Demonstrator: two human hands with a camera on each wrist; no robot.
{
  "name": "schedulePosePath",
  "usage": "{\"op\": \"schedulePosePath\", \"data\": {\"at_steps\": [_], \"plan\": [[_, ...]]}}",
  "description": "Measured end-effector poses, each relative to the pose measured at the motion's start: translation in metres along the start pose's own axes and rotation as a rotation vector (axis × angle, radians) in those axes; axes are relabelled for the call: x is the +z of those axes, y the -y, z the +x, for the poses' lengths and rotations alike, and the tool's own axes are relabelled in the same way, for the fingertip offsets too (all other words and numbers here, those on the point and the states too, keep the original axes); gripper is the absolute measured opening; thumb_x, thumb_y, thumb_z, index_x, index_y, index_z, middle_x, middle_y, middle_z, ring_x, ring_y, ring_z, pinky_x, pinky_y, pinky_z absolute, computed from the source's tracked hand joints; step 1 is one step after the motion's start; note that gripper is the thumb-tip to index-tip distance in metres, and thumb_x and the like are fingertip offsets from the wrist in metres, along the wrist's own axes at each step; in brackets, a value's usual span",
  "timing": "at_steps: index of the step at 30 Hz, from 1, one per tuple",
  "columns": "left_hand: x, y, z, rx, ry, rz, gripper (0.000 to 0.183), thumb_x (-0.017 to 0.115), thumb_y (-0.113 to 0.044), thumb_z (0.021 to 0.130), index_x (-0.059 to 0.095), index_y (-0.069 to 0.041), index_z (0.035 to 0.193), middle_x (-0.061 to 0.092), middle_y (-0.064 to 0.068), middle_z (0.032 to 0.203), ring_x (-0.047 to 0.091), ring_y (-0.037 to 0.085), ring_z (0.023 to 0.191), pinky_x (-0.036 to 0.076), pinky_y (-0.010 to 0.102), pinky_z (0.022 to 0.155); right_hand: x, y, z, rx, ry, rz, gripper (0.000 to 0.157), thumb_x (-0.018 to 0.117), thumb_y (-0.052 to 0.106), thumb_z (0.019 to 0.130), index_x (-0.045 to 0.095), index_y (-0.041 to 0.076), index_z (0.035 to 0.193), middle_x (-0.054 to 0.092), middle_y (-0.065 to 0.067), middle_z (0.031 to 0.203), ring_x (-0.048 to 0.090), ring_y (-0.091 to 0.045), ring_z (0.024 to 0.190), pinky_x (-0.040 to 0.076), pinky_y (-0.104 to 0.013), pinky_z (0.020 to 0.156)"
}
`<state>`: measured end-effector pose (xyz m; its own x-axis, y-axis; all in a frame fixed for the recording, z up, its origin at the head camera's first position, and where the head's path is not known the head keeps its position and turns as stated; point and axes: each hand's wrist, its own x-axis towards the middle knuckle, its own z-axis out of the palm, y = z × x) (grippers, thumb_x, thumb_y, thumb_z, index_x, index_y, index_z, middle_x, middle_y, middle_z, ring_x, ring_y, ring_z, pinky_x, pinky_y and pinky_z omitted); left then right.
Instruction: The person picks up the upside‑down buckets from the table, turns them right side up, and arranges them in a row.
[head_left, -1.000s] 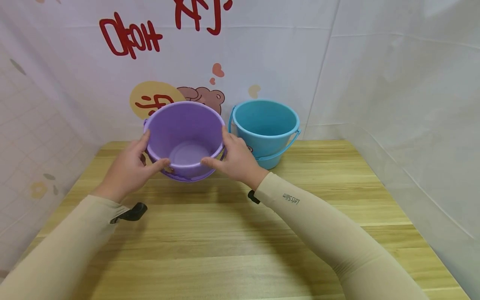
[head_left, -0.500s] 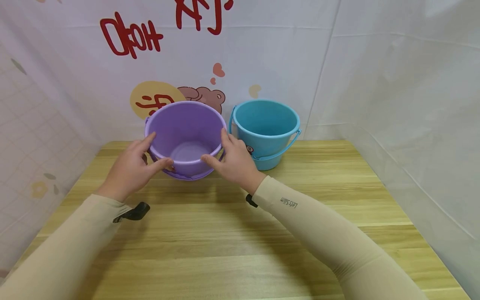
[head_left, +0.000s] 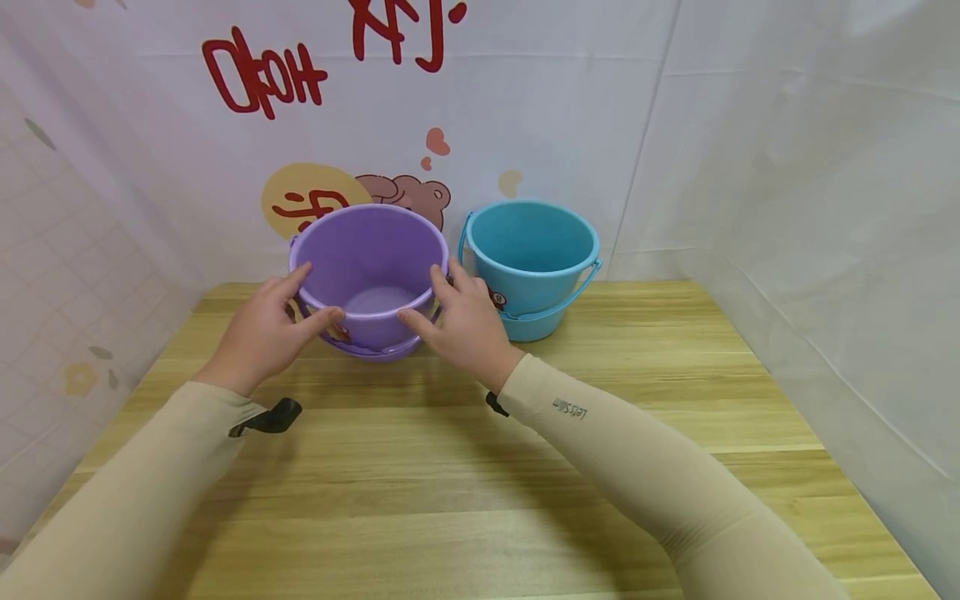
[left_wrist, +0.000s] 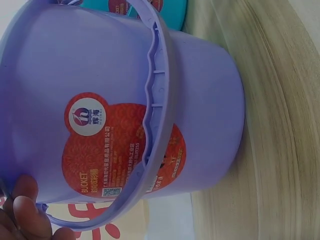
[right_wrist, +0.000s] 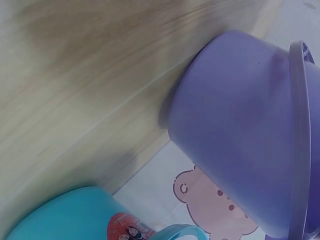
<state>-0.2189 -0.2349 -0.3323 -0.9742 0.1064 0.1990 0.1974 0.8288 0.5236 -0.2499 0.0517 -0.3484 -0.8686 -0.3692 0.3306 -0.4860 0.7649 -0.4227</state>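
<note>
A purple bucket (head_left: 375, 333) stands nearly upright at the back left of the wooden table, its base right at the tabletop in both wrist views. My left hand (head_left: 262, 333) holds its rim on the left, thumb along the front and index finger over the edge. In the left wrist view, curled fingers (left_wrist: 32, 215) show by the handle's pivot, and a red label (left_wrist: 107, 155) is on the bucket's side. My right hand (head_left: 468, 325) grips the rim on the right, thumb at the front, fingers spread. The bucket's handle (left_wrist: 162, 105) hangs down at the front.
Close on the right stands a light blue bucket (head_left: 532, 300), handle lowered, near my right fingers. Behind both hangs a white sheet (head_left: 562, 108) with red lettering and a cartoon bear. More white sheeting (head_left: 825, 208) borders the wooden table (head_left: 450, 500).
The purple bucket has tipped slightly back from leaning toward me, so less of its inner floor shows. My right hand has shifted slightly left, its index finger now over the rim.
</note>
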Motion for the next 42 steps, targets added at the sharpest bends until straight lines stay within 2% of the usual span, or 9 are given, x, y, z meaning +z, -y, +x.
{"op": "schedulePosePath", "data": {"at_steps": [9,13,17,26,35,39,42], "plan": [[0.002,0.003,0.002,-0.036,0.017,-0.004,0.099,0.053,-0.074,0.098,0.02,-0.015,0.17,0.05,0.022,0.137,0.051,0.033,0.106,0.045,0.042,0.08,0.001,0.0,0.003,-0.086,-0.076,-0.094,0.071,0.058,0.06,0.103,0.058,0.007,0.151,0.044,-0.026,0.162,0.048,-0.044,0.143,0.042,-0.049,0.116],[0.003,0.003,0.004,-0.046,0.017,-0.01,0.099,0.051,-0.074,0.098,0.018,-0.015,0.17,0.05,0.024,0.135,0.051,0.034,0.106,0.046,0.044,0.08,0.001,0.0,0.007,-0.125,-0.119,-0.154,0.065,0.058,0.057,0.104,0.063,0.008,0.147,0.055,-0.022,0.155,0.05,-0.038,0.145,0.042,-0.047,0.115],[0.004,0.002,0.007,-0.064,0.017,-0.024,0.1,0.049,-0.075,0.098,0.013,-0.016,0.17,0.042,0.03,0.143,0.051,0.038,0.108,0.048,0.05,0.083,0.001,0.0,0.012,-0.148,-0.138,-0.177,0.062,0.058,0.055,0.105,0.066,0.008,0.144,0.064,-0.017,0.147,0.051,-0.031,0.147,0.042,-0.046,0.114],[0.01,0.003,0.013,-0.065,-0.018,-0.087,0.099,0.048,-0.073,0.1,0.01,-0.013,0.17,0.026,0.032,0.158,0.048,0.037,0.113,0.047,0.048,0.087,-0.001,0.003,0.017,-0.095,-0.112,-0.165,0.064,0.058,0.057,0.104,0.065,0.009,0.145,0.064,-0.015,0.148,0.05,-0.028,0.148,0.04,-0.045,0.117],[0.011,0.005,0.017,-0.069,-0.029,-0.098,0.097,0.045,-0.072,0.101,0.011,-0.012,0.17,0.023,0.033,0.163,0.046,0.04,0.119,0.046,0.056,0.095,0.001,0.005,0.023,-0.036,-0.098,-0.106,0.065,0.06,0.057,0.103,0.063,0.01,0.147,0.06,-0.017,0.152,0.051,-0.032,0.146,0.037,-0.045,0.123],[0.012,0.006,0.018,-0.071,-0.027,-0.095,0.097,0.044,-0.072,0.101,0.011,-0.013,0.17,0.023,0.032,0.165,0.047,0.041,0.121,0.047,0.058,0.096,0.002,0.006,0.024,-0.01,-0.103,-0.087,0.065,0.061,0.058,0.102,0.063,0.012,0.147,0.059,-0.017,0.152,0.052,-0.034,0.144,0.039,-0.045,0.122],[0.012,0.007,0.019,-0.075,-0.027,-0.094,0.096,0.044,-0.072,0.101,0.011,-0.014,0.17,0.023,0.031,0.166,0.047,0.042,0.122,0.047,0.061,0.098,0.003,0.007,0.024,-0.01,-0.126,-0.076,0.064,0.063,0.058,0.101,0.065,0.012,0.145,0.061,-0.016,0.146,0.053,-0.033,0.137,0.042,-0.044,0.117]]}}
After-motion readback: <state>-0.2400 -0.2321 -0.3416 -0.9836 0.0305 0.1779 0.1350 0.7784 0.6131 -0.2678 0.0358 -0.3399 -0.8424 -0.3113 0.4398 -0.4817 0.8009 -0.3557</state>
